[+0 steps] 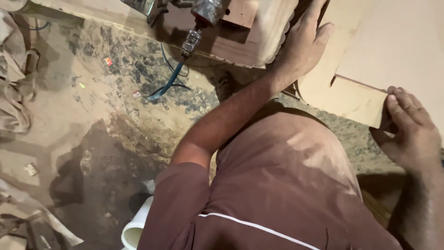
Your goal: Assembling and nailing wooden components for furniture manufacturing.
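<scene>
Pale plywood: a flat cut panel (370,55) fills the frame from 12 to 3 o'clock, its long axis running from the upper centre down toward 3 o'clock, with a rectangular tab (356,99) jutting toward the person's body.

Left hand (303,44): laid flat, palm down, at about 1 o'clock, on the panel's curved edge where it meets a scalloped wooden piece (268,37). Fingers extended and close together, thumb set a little apart; pressing, not gripping.

Right hand (409,127): at 3 o'clock, at the outer corner of the tab. Fingertips (393,99) lie on top of the edge, thumb seems to curl beneath; a light pinch on the tab's corner. How tight, cannot tell.

Relation: the panel lies between the two hands, left at its inner end, right at its near tab. The right hand is nearer the tab; the left is nearer the bulk of the sheet.

Around: a metal fitting (192,41) with a blue hose (169,81) at 11 o'clock, a sawdust-covered floor (92,115) to 9 o'clock, a white pipe end (134,229) at 7 o'clock.
</scene>
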